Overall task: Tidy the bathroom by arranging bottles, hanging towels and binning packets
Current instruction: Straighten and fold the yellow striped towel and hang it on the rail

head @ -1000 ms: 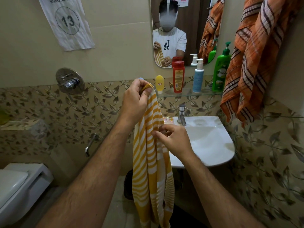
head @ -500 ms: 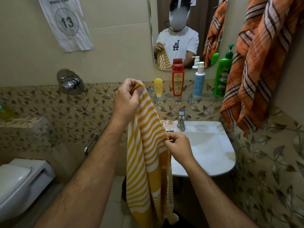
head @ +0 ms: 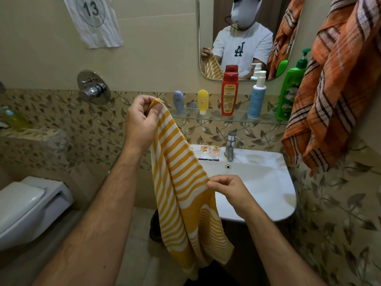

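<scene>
Pinching the striped towel [head: 181, 182] with left hand [head: 140, 122] above, right hand [head: 228, 188] at its edge

A yellow-and-white striped towel [head: 181, 182] hangs lengthwise at centre frame, pinched at its top corner and right edge. Five bottles [head: 229, 93] stand upright on the glass shelf [head: 237, 118] at one o'clock; small packets [head: 210, 150] lie on the sink [head: 268, 182] rim.

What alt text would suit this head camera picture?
Two hands hold up a yellow striped towel before a white sink: the left hand grips its top, the right hand pinches an edge. Bottles line a glass shelf.
</scene>
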Motion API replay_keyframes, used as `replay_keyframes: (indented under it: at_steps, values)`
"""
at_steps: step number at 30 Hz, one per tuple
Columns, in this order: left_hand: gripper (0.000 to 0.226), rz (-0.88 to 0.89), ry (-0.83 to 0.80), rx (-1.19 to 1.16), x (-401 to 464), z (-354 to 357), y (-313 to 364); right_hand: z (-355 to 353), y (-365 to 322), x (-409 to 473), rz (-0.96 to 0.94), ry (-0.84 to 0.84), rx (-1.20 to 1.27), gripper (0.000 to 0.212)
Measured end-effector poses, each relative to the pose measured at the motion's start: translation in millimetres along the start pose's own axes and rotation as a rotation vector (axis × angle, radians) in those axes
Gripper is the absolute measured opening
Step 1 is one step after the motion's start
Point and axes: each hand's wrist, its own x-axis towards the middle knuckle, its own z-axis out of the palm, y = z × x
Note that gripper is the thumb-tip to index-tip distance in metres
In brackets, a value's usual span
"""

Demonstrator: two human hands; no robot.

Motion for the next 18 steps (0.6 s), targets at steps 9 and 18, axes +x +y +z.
replay_keyframes:
  at_steps: [9, 18]
  values:
    - [0.007, -0.014, -0.025, 0.013, -2, 8, 3, -5, 1, 3, -0.097, 0.205, -0.049, 0.022]
    - [0.01, 0.054, -0.029, 0.023, -1, 14, 10, 1, 14, 5, -0.14, 0.224, -0.277, 0.01]
